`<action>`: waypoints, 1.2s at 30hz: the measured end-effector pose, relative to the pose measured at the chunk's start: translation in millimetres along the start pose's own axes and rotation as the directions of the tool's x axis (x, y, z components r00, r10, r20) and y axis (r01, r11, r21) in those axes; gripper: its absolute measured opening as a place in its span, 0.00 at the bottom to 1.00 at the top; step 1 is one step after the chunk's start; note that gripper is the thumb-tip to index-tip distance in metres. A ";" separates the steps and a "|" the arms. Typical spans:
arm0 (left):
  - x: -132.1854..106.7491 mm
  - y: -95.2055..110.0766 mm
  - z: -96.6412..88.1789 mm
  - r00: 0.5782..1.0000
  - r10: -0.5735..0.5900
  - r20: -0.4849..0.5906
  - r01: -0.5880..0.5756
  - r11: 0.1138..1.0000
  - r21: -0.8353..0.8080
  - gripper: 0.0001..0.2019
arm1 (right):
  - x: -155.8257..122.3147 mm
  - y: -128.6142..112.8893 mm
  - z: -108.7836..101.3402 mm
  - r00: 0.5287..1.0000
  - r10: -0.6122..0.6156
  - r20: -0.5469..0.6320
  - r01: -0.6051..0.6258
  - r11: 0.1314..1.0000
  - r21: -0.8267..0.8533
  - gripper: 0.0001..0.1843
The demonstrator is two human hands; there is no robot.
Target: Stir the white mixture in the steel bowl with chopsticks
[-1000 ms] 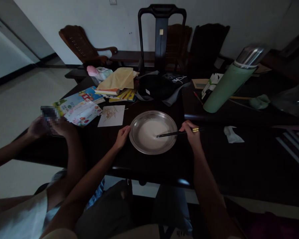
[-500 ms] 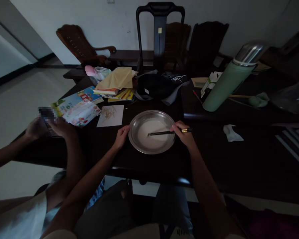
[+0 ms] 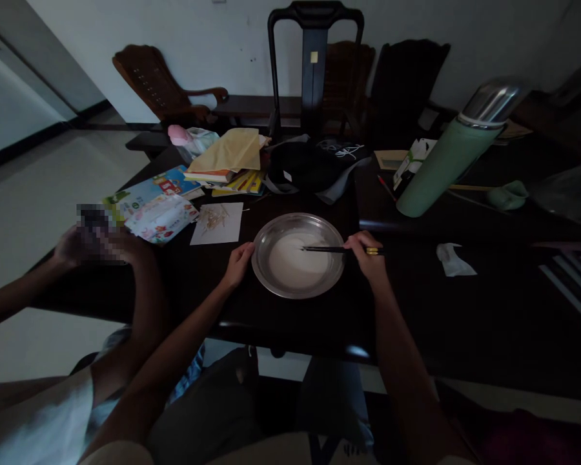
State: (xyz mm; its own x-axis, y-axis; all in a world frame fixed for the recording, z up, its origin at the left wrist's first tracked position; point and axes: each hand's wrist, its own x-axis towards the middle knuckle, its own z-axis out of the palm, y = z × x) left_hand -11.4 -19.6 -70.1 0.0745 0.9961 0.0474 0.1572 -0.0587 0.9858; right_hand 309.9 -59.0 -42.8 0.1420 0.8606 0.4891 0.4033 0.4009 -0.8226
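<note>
While resting the left hand (image 3: pixel 237 265) against the left rim of the steel basin (image 3: pixel 297 292) on the bench (image 3: pixel 295 324), too dim to tell whether gripping or only touching, pinches black chopsticks (image 3: pixel 326 249) between the fingers of the right hand (image 3: pixel 368 254), just beside the opposite rim. Has just drawn their tips rightward through the milky liquid (image 3: pixel 293 266), apparently stirring.

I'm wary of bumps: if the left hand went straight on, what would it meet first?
The metal basin, at its left rim, most likely; the left hand seems to touch it, though contact is unclear.
</note>
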 end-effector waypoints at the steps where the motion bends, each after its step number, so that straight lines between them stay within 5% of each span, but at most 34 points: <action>1: 0.1 -0.3 -0.1 1.000 -0.004 0.005 0.004 1.000 -0.005 0.21 | -0.2 1.0 -1.8 0.999 0.018 -0.032 -0.017 1.000 0.024 0.19; 7: 0.6 -0.5 0.4 1.000 0.016 -0.005 -0.016 1.000 -0.008 0.21 | -0.3 -0.7 1.9 0.984 -0.024 0.177 0.019 0.999 0.031 0.17; 13: -0.9 1.2 1.0 0.999 -0.031 0.008 0.032 0.999 -0.041 0.21 | 0.5 3.8 -3.7 0.994 0.050 -0.093 -0.049 0.999 0.023 0.21; 19: -0.6 1.0 0.8 1.000 -0.026 -0.012 0.026 1.000 -0.015 0.22 | 0.2 -5.1 2.1 0.984 0.000 0.177 -0.003 1.000 0.016 0.15; 24: -0.6 0.2 0.4 1.000 -0.031 0.005 0.031 0.999 -0.023 0.22 | -1.0 -1.8 -2.3 0.995 0.060 -0.076 -0.059 0.998 0.020 0.21; 30: 0.1 0.6 0.5 1.000 -0.025 -0.008 0.025 1.000 -0.006 0.22 | -2.1 -4.5 4.2 0.987 0.006 0.160 -0.007 1.000 0.008 0.17; 36: 1.8 1.4 1.9 1.000 -0.003 0.002 0.003 1.000 -0.006 0.22 | -1.6 0.2 -1.3 0.995 0.069 -0.075 -0.073 0.996 -0.043 0.20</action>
State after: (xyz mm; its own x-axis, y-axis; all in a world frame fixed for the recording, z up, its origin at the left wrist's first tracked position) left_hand -9.2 -18.0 -69.0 0.0764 0.9961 0.0445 0.1515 -0.0557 0.9869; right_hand 310.9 -60.8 -43.4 0.2368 0.8604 0.4513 0.4307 0.3234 -0.8425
